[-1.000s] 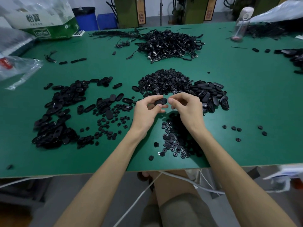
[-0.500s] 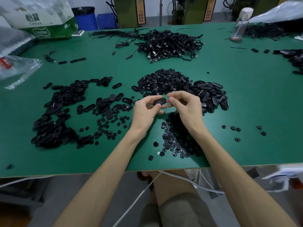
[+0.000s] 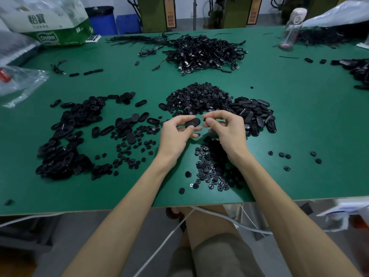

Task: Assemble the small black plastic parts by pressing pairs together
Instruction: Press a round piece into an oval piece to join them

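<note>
Just above the green table, square in front of you, your two hands meet. Your left hand has the oval black part pinched between thumb and fingertips, thumb on the near edge. The part's broad face is turned up towards you, with a small mark showing in its middle. Just to the right of it, your right hand is curled, thumb and forefinger nipped on a small dark piece, too small to make out its shape. There's a narrow gap between the two pieces, not touching.

Beyond your fingertips sits the mound of small round parts. Off the outer side of your right hand, close by the knuckles, is the pile of oval shells. Under your right wrist, a scatter of round pieces spreads back towards the table's near edge. Left of your left hand, loose ovals and rounds lie mixed, and further out that way is a bigger heap of ovals.

Far beyond both hands lies a tangle of black cables. Well out past your right hand, a clear bottle stands near the far edge. Well out past your left are a crumpled plastic bag and a green-and-white box.
</note>
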`<control>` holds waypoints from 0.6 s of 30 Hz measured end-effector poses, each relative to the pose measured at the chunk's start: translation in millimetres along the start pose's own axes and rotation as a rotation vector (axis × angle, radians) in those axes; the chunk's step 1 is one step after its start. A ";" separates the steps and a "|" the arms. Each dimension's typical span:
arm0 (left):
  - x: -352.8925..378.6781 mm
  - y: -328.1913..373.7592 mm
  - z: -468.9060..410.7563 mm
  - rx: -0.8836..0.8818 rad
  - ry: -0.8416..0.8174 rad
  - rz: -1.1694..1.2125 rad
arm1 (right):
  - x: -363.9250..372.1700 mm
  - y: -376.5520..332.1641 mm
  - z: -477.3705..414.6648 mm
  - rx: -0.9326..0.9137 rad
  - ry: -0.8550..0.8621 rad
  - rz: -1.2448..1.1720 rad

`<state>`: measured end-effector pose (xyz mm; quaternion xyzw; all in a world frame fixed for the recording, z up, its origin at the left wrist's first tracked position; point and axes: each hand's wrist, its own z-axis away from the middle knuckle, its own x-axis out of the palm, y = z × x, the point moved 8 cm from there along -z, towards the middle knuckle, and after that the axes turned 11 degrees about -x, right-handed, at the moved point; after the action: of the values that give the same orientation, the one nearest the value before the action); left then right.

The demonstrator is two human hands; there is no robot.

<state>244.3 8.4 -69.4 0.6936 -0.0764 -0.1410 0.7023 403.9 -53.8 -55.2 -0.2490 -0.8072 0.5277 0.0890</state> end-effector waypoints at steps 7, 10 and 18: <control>-0.6 1.3 1.4 0.007 -0.005 0.030 | 2.3 0.1 1.6 0.017 -0.027 0.018; -1.1 1.4 1.9 0.000 -0.002 0.037 | 3.4 -0.1 1.9 0.007 -0.026 0.035; 2.2 2.0 2.8 -0.026 -0.024 0.020 | 7.6 -8.3 0.9 -0.087 -0.064 0.189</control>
<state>245.7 5.0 -67.5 0.6819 -0.0898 -0.1434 0.7116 394.4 -53.4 -49.1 -0.3107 -0.8048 0.5057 0.0019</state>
